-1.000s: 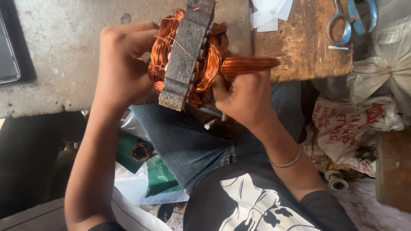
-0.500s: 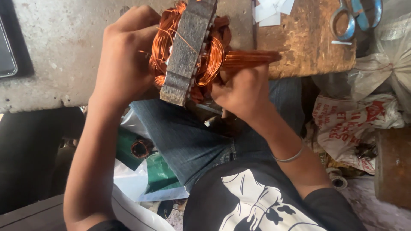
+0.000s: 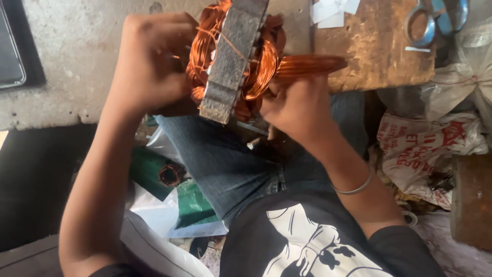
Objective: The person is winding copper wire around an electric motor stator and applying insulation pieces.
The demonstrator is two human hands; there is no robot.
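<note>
A grey metal stator core (image 3: 233,56) wound with copper wire coils (image 3: 261,66) is held above my lap, tilted on edge. My left hand (image 3: 151,64) grips its left side, fingers wrapped over the copper windings. My right hand (image 3: 300,105) presses on the coils at the lower right of the core. A bundle of loose copper wire (image 3: 310,64) sticks out to the right above that hand, across the wooden block (image 3: 374,46).
A concrete slab (image 3: 77,56) lies at the upper left. Scissors with blue handles (image 3: 435,18) and white paper scraps (image 3: 333,13) rest on the wooden block. Printed sacks (image 3: 425,149) pile at right. Green bags and a small coil (image 3: 171,175) lie beside my knee.
The stator and both hands sit slightly higher in view than a second ago. My right hand has shifted a little along the coils; both grips are kept.
</note>
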